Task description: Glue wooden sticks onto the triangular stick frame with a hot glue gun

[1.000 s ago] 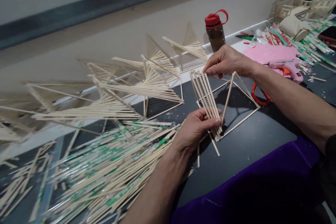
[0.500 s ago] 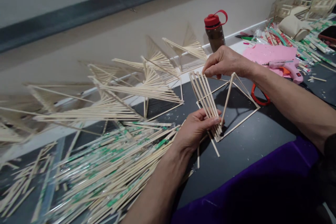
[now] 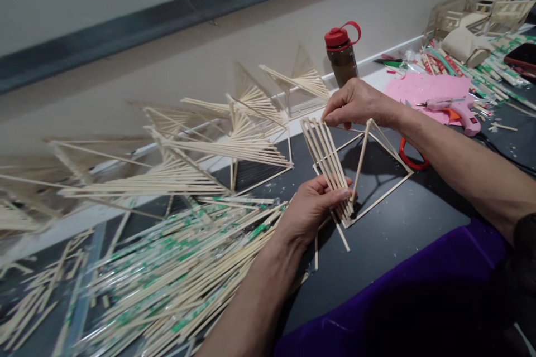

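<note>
A stick frame [image 3: 382, 199] stands on the dark table, with a row of several slanted wooden sticks [image 3: 325, 150] on its left side. My left hand [image 3: 312, 203] is closed round the lower ends of these sticks, thumb in front. At the top of the row, my right hand [image 3: 352, 103] pinches the upper end of the rightmost stick between thumb and fingertips. A bare upright of the frame [image 3: 361, 162] rises to a peak on the right, below my right wrist.
Finished-looking twisted stick models [image 3: 251, 148] line the wall side. Wrapped and loose sticks [image 3: 180, 273] cover the left front. A red-capped bottle [image 3: 341, 58], pink glue gun [image 3: 458, 109], pink sheet [image 3: 427, 89] and red-handled scissors [image 3: 412, 164] lie beyond or right.
The view has shifted slightly. Both hands keep their holds on the sticks, with hardly any visible movement.
</note>
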{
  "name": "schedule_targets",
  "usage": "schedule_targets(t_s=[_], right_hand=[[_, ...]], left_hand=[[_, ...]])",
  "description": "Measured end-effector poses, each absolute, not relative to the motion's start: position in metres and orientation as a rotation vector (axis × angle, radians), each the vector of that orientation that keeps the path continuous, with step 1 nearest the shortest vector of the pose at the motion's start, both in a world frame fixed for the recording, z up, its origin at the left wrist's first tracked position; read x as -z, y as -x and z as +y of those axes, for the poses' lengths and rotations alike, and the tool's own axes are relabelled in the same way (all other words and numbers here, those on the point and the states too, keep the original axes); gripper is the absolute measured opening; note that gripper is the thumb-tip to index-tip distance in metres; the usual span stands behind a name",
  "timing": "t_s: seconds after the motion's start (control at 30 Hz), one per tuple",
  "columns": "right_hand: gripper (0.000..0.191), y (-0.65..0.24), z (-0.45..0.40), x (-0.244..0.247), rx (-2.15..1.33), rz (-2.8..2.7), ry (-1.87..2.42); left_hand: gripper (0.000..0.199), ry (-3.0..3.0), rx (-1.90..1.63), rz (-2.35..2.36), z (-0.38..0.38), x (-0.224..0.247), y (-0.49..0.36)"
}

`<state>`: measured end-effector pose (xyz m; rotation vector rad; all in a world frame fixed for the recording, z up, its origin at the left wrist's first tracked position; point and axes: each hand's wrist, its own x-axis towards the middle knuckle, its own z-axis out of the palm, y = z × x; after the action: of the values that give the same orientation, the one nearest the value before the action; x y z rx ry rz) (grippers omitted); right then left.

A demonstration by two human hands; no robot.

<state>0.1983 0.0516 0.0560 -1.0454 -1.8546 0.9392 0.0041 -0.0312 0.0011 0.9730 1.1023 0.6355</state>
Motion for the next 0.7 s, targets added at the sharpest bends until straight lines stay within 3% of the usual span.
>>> schedule_targets(t_s=[0.7], right_hand=[[0.005,-0.1962,0.0508,-0.0497,-1.211,-1.643,1.011]], left_hand=[[0.044,-0.971,-0.656,1.125,-0.0308,0.0018,-0.0038]])
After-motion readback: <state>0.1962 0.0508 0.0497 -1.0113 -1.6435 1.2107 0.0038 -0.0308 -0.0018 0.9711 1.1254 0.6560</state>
